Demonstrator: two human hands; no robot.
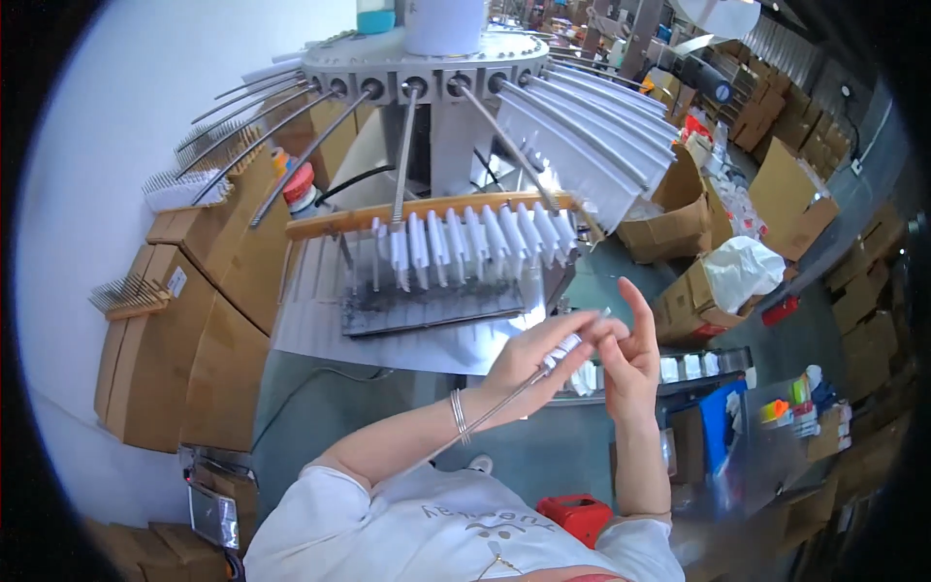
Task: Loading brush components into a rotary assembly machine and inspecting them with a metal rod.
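Note:
In front of my body, my left hand (pixel 543 361) is closed round a thin metal rod (pixel 499 405), which slants up to the right past my wrist. White material (pixel 561 351) is bunched on the rod near its upper end, between my fingers. My right hand (pixel 630 354) meets the rod's tip from the right. Its index finger points up, while the thumb and other fingers bend together at the tip; blur hides what they pinch. Beyond my hands, a wooden-edged rack (pixel 427 207) carries a row of folded white pieces (pixel 465 242) above a dark tray (pixel 432 308).
A round metal hub (pixel 427 48) with many radiating rods stands behind the rack; white sheets (pixel 592 136) cover the rods on its right. Cardboard boxes (pixel 184 339) are stacked at left. Right lie an open carton (pixel 679 218), a white bag (pixel 742 272) and a strip of white pieces (pixel 693 367).

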